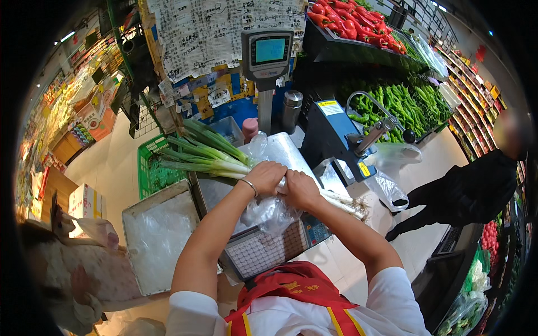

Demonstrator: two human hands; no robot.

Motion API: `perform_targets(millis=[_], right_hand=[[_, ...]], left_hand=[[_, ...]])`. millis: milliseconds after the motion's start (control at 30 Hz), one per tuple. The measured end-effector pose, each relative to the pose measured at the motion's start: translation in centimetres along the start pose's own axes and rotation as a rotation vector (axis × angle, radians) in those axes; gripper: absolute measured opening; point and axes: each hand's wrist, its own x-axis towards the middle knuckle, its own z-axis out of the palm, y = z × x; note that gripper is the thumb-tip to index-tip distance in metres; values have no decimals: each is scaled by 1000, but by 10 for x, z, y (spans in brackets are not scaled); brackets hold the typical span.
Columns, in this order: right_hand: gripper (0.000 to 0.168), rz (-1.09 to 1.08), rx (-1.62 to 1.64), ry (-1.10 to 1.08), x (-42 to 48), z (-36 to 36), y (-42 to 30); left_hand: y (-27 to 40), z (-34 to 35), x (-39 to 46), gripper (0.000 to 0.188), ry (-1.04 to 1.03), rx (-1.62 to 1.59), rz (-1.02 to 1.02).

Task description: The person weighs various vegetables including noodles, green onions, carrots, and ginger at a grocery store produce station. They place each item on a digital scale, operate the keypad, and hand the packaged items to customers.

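A bundle of large green onions [214, 161] lies across the metal pan [288, 145] of a weighing scale, leaves to the left and rooted white ends [344, 203] to the right. A transparent plastic bag [271, 212] is bunched around its middle. My left hand [265, 177] and my right hand [300, 190] meet there, both closed on the bag over the stalks. My fingers hide exactly how the plastic is gathered. The scale's keypad [316, 230] shows below my right hand, and its lit display [270, 49] stands on a post behind.
A blue bag-sealing machine [336, 130] with a lever stands right of the scale. Beyond it are red peppers [353, 25] and green peppers [399, 105]. A metal tray [162, 239] and green crate [147, 168] sit left. People stand at both sides.
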Motion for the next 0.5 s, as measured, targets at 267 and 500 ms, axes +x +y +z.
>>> perform_targets(millis=[267,500], right_hand=[[52,116,557,-277,10,-50,15],[64,245,1113,-779,5,-49,9]], left_hand=[[27,-38,-21,38,272,164,82],[22,-31,-40,22,441,328,267]])
